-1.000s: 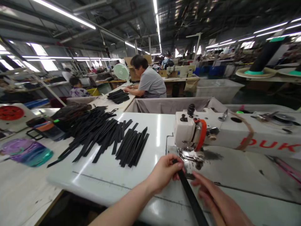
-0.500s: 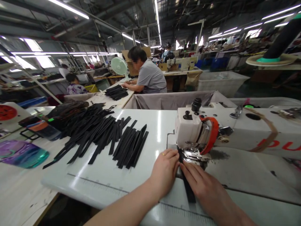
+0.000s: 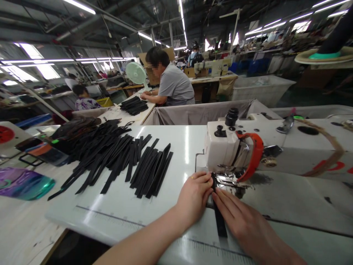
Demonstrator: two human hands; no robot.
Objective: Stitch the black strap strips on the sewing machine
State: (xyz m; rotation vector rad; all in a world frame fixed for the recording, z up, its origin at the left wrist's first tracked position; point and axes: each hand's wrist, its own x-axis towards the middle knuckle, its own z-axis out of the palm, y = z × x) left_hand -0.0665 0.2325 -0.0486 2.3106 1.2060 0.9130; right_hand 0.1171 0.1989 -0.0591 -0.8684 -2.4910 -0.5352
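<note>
A black strap [image 3: 220, 221] lies flat on the white sewing table [image 3: 179, 147], its far end under the presser foot of the white sewing machine [image 3: 234, 147]. My left hand [image 3: 194, 197] presses on the strap's left side, fingertips close to the foot. My right hand [image 3: 242, 221] lies flat on its right side, fingers pointing at the foot. Both hands pin the strap to the table between them.
A fanned heap of several black straps [image 3: 116, 158] lies left of the machine. A phone on a stand [image 3: 41, 151] and a shiny purple-green pouch [image 3: 23, 183] sit at far left. A grey-shirted person [image 3: 171, 86] works at a table behind, beside a small fan [image 3: 136, 73].
A second ago my hands held the strap raised short of the machine. They have pushed it forward under the presser foot and now press it flat. The view has shifted slightly.
</note>
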